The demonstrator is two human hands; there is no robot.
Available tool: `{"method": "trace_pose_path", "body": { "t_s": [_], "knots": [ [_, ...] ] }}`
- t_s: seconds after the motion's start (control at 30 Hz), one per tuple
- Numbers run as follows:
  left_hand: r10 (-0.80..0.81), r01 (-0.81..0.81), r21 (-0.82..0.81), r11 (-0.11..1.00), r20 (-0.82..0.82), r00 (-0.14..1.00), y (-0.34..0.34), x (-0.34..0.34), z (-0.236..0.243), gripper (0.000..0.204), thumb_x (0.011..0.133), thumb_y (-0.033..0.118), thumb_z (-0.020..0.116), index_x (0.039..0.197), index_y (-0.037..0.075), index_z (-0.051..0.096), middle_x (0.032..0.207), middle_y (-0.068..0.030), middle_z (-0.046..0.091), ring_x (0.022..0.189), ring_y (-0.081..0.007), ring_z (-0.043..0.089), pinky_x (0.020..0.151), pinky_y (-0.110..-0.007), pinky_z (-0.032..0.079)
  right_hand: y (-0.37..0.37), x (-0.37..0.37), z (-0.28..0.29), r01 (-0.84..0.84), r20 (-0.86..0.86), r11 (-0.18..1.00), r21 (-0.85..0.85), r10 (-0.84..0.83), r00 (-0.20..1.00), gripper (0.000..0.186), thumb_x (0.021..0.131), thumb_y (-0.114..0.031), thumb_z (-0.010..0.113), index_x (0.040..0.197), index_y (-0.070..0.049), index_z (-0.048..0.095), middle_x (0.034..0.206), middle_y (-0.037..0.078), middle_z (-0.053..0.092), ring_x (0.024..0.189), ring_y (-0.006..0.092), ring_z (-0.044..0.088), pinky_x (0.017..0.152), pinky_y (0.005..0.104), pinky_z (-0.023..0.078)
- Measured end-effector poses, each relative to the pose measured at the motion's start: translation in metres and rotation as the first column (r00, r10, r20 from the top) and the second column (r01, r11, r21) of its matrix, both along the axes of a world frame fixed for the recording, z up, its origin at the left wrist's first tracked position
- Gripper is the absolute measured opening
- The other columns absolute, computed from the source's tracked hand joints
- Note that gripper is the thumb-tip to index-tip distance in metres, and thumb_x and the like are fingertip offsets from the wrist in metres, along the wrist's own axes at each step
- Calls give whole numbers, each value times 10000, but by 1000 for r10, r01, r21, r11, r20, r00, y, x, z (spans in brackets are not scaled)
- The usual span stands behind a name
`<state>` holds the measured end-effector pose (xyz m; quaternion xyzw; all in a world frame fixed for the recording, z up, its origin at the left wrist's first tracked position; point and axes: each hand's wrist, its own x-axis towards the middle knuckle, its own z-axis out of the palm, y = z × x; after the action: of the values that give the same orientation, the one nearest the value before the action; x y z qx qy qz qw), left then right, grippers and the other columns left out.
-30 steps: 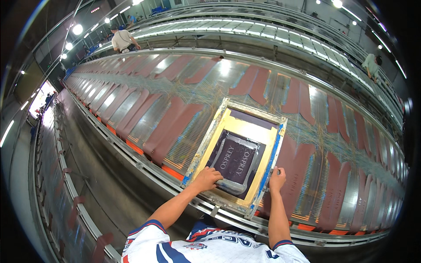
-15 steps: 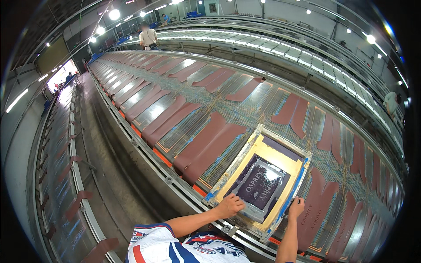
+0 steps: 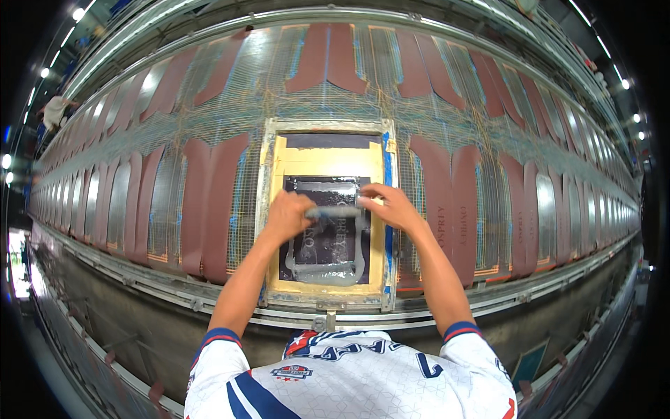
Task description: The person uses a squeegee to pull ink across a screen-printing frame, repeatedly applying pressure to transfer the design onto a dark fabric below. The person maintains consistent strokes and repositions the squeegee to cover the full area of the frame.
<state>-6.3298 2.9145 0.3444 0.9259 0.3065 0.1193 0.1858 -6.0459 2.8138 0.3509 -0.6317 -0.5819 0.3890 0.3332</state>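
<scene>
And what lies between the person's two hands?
In the head view, a blurred grey bar spans between the left hand and right hand, above the dark screen.

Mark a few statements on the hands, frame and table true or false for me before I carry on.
1. The left hand grips the grey bar. True.
2. The right hand rests outside the frame. False: its fingers are over the frame's inner area, by the bar's right end.
3. Brown pieces lie on the table to both sides of the frame. True.
4. The long blue strip runs along the frame's left side. False: it runs along the right.
</scene>
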Motion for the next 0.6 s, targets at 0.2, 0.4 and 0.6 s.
{"method": "trace_pose_path", "body": {
  "t_s": [0.2,0.4,0.6],
  "knots": [
    [-22,21,-29,999,-32,999,73,44,-5,209,680,257,863,796,125,750,767,-77,714,760,-311,685,731,-445,500,72,-11,-17,-178,493,982,58,127,861,276,818,-313,779,943,-76,714,867,169,730,870,389,693,806,489,540],
    [-7,4,25,1000,94,996,2,1,-23,278,611,166,859,870,139,761,817,-76,717,739,-320,654,730,-426,468,2,-57,-45,-174,498,974,148,79,864,243,715,-116,785,934,-62,694,892,163,711,895,374,659,857,475,492],
    [-85,83,-67,994,-36,996,-118,-49,-9,288,629,183,856,886,148,732,844,-28,710,820,-243,648,803,-423,418,-125,-101,-32,-254,462,960,116,174,870,366,664,-150,823,998,-79,691,943,103,707,962,293,639,881,429,473]
  ]
}}
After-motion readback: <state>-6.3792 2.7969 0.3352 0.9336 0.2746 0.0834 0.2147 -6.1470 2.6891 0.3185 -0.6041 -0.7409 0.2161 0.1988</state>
